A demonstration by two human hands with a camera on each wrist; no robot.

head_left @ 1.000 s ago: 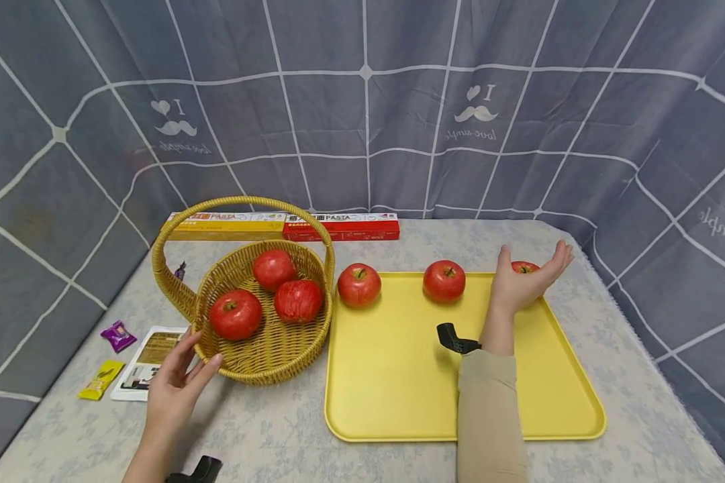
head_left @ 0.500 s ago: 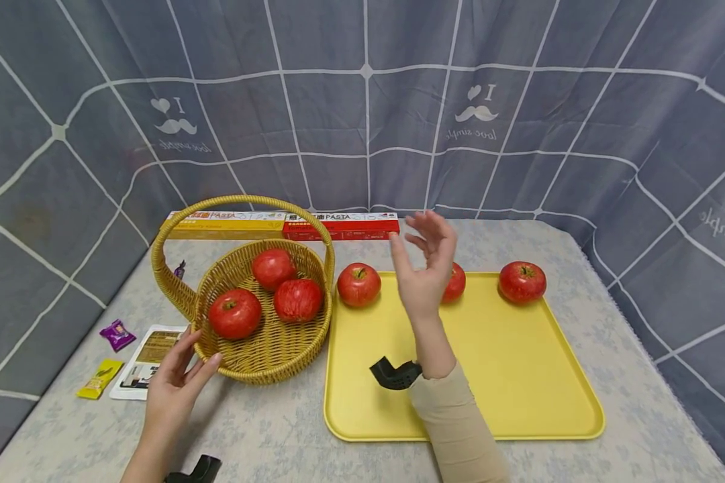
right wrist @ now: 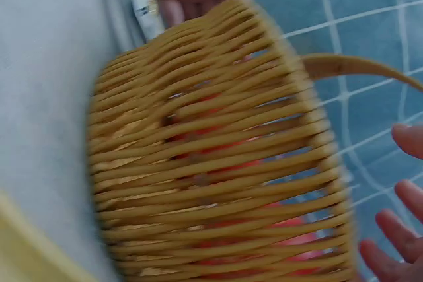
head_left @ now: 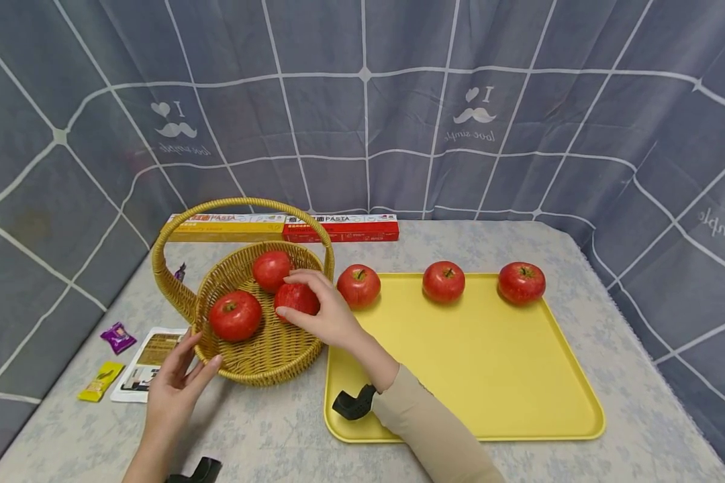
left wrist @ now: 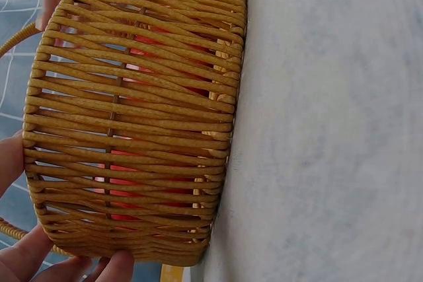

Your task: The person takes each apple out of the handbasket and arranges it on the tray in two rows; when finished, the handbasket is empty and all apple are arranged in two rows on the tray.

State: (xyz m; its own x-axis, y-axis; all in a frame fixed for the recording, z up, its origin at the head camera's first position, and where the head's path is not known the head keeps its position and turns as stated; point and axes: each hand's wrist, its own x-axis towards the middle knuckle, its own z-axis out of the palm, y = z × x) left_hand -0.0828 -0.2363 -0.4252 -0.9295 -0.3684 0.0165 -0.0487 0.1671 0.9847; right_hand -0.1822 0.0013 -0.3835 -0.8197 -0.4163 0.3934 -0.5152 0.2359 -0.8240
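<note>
A woven basket (head_left: pixel 268 370) with a tall hoop handle holds three red apples. My left hand (head_left: pixel 175 382) grips its near left rim, thumb and fingers on either side; the left wrist view shows fingers (left wrist: pixel 26 255) against the basket's woven side. My right hand (head_left: pixel 329 312) reaches over the right rim, thumb and fingers spread around the rightmost apple (head_left: pixel 296 300) inside, partly covering it. In the right wrist view its fingers (right wrist: pixel 400 219) stand spread above the rim with nothing between them. Two other apples, one front left (head_left: pixel 235 315) and one behind (head_left: pixel 272 270), lie in the basket.
Right of the basket lies a yellow tray (head_left: pixel 459 376), with apples at its back left (head_left: pixel 359 286), back middle (head_left: pixel 444 282) and back right (head_left: pixel 521 283). Yellow (head_left: pixel 223 229) and red (head_left: pixel 341 229) pasta boxes stand behind. A white packet (head_left: pixel 148 362) and wrapped sweets (head_left: pixel 101 381) lie left.
My right hand has swung left from the tray's back right apple, across the tray, to the apple in the basket. The left hand and basket have stayed in place.
</note>
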